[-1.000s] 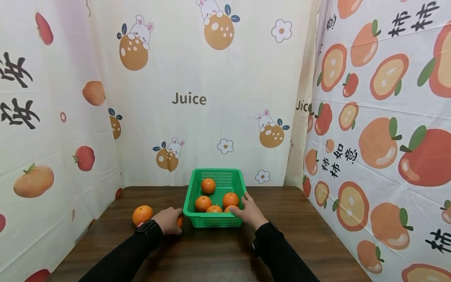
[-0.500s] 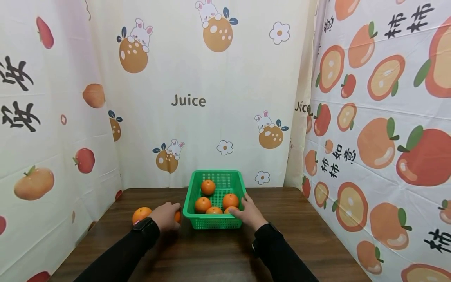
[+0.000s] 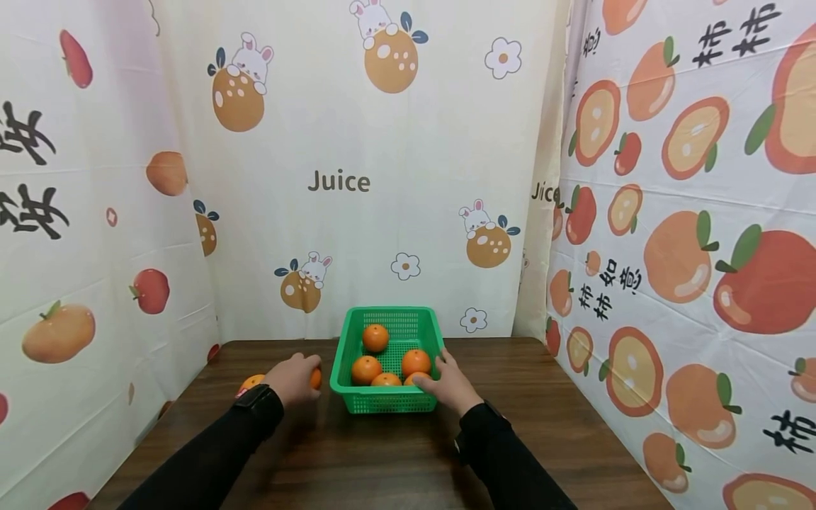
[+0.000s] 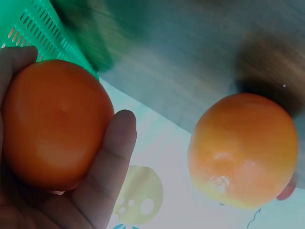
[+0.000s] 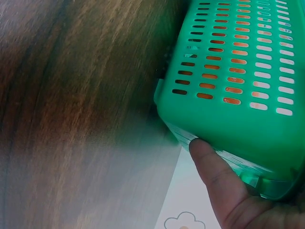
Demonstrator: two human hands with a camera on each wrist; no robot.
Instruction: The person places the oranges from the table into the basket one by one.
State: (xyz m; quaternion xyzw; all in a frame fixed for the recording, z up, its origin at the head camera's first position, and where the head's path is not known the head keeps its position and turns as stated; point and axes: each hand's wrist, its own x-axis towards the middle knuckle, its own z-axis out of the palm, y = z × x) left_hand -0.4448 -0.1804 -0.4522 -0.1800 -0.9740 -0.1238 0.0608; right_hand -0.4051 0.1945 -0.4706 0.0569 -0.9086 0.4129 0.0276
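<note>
In my left hand (image 3: 292, 380) I hold an orange (image 4: 57, 126), its fingers and thumb curled around the fruit, left of the green plastic basket (image 3: 382, 391). Behind that hand on the table is a second orange (image 3: 250, 384), partly covered in the head view; the left wrist view shows this other orange (image 4: 244, 150) whole and apart from the fingers. My right hand (image 3: 455, 387) grips the basket's near right corner, thumb over the rim. A finger (image 5: 214, 169) of it lies along the basket's outer wall. Several oranges (image 3: 375, 338) lie inside the basket.
The dark wooden table (image 3: 548, 439) ends at a pale printed curtain (image 3: 433, 142) behind the basket. More fruit-patterned cloth (image 3: 637, 283) hangs along the right side, and another printed sheet (image 3: 95, 269) along the left.
My left hand has moved left and away from me with its orange, farther from the basket, and now covers more of the second orange. The right hand and basket look still.
</note>
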